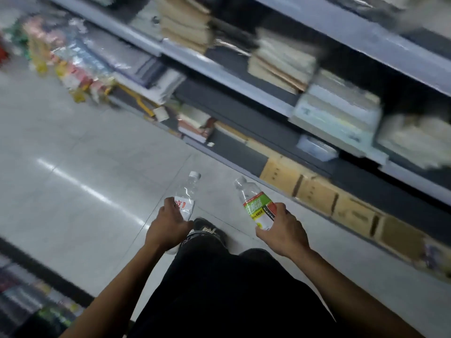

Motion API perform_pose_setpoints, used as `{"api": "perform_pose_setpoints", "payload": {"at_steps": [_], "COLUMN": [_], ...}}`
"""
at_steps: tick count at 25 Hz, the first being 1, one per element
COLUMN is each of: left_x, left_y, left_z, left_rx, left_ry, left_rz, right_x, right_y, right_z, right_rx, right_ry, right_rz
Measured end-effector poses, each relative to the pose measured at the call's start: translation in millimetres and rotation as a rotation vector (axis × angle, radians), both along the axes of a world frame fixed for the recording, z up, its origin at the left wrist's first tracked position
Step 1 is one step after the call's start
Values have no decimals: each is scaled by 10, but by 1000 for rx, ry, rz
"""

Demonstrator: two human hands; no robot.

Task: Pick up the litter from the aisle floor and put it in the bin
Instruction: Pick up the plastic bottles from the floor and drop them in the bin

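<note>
With both bottles off the grey tiled floor [73, 167], left hand [168, 228] grips the clear red-lettered plastic bottle [186, 198], right hand [283, 230] the clear green-and-red-labelled bottle [256, 206]; one each, probably carrying both together. No bin visible.

Clear bottle with red-and-white label [186, 195], capped, tilted, held above floor. Green-labelled bottle [256, 203] just beside it, capped, likewise tilted.

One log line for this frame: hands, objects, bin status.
left hand: grips clear bottle | right hand: grips green-label bottle | both bottles off floor | bin: not in view | stage: carrying
</note>
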State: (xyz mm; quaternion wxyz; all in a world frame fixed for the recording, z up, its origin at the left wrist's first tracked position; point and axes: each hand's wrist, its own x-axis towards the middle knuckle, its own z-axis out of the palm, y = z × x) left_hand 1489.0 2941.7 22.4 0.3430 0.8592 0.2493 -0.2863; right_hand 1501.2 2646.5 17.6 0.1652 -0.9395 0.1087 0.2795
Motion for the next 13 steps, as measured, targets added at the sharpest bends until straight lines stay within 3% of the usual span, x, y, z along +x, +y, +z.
{"api": "perform_pose_setpoints", "payload": {"at_steps": [6,13], "left_x": [-73,-340], "left_y": [-1300,-2705], "left_z": [265,213], "left_rx": [36,80], "left_ry": [-70,-80], "left_rz": [-473,-1037], "right_x": [-1570,-3028], "right_y": [-963,-1306], "right_z": [44,79], "right_rx": [72,91], "right_ry": [-39,-133], "right_rz": [-508,-1057]}}
